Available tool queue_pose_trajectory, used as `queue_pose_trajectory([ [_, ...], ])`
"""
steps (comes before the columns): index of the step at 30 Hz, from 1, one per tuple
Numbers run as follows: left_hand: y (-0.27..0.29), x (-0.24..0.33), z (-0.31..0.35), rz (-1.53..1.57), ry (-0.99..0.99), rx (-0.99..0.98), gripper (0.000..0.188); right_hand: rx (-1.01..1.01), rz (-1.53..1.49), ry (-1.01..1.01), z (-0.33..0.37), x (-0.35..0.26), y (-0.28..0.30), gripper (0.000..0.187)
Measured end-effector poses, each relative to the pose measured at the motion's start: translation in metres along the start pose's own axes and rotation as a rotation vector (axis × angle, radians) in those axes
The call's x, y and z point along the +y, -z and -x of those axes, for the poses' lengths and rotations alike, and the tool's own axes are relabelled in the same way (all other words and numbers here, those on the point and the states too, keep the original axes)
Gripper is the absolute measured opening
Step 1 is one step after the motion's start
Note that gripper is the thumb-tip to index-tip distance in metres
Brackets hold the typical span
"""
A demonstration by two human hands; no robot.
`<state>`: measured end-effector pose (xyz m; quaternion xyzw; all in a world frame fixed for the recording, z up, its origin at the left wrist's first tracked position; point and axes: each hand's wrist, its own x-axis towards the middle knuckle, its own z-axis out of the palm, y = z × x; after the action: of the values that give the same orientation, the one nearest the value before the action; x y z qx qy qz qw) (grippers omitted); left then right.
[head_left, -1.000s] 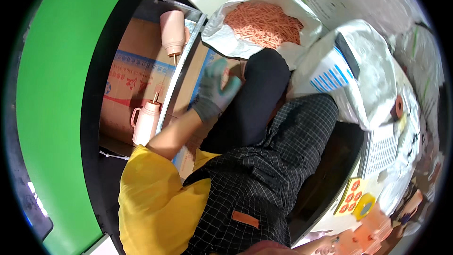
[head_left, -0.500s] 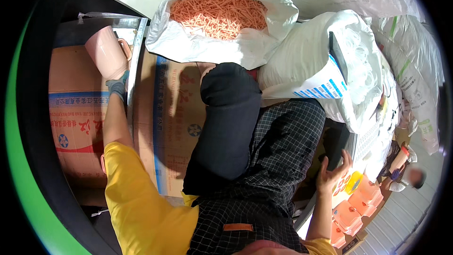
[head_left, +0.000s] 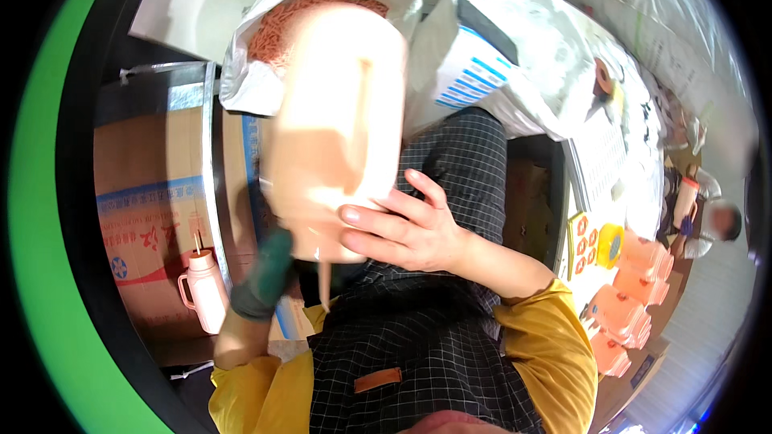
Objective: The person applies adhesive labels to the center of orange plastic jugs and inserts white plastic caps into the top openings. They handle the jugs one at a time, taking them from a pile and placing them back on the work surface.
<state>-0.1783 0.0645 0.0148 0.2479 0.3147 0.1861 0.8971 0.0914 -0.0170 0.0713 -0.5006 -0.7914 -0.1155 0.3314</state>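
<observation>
A pale pink plastic jug (head_left: 322, 128) with a long handle is raised in front of my lap, blurred and washed out by bright light. My left hand (head_left: 265, 275), in a dark green glove, is closed at its lower left end, with the fingers smeared and partly hidden. On the lower right, my bare right hand (head_left: 410, 229) grips the same end, thumb and fingers against the pink surface. A thin pink stem (head_left: 325, 285) sticks down below the jug. Left of my gloved hand, another pink jug (head_left: 207, 293) with a handle stands by the metal-edged box.
Ahead is a white sack (head_left: 241, 84) of thin pink sticks, beside a sack (head_left: 547, 56) of clear plastic pieces. Pink moulded parts (head_left: 623, 309) and a yellow tape roll (head_left: 609, 244) lie at right. Cardboard (head_left: 153, 217) lies left. Another person (head_left: 700, 209) is at far right.
The jug has come from the far left to in front of my lap. My right hand has moved left from the side table onto it. The view has shifted, showing the second jug.
</observation>
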Motion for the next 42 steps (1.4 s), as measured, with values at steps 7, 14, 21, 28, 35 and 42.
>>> queue_pose_trajectory([
  [7, -0.075, -0.001, -0.005, -0.726, -0.388, 0.194, 0.051, 0.029, -0.28, -0.645, 0.036, -0.011, 0.028, 0.088],
  [14, -0.125, -0.034, -0.041, -1.755, -1.272, 0.106, 0.039, 0.094, -0.186, -0.709, 0.035, -0.026, 0.028, 0.082],
  [21, -0.122, -0.038, -0.046, -1.781, -1.059, -0.041, 0.026, 0.058, -0.237, -0.732, 0.047, -0.025, 0.024, 0.073],
  [28, -0.122, 0.007, -0.087, -1.23, -1.025, -0.049, 0.093, 0.245, -0.368, -0.544, 0.021, 0.023, 0.006, 0.087],
  [35, -0.143, 0.062, -0.151, -1.399, -1.521, 0.239, 0.116, 0.242, -0.079, -0.491, -0.019, 0.105, 0.039, 0.071],
  [42, -0.151, 0.024, -0.124, -1.43, -1.455, 0.185, 0.102, 0.277, 0.693, -0.882, 0.048, 0.267, 0.076, 0.026],
])
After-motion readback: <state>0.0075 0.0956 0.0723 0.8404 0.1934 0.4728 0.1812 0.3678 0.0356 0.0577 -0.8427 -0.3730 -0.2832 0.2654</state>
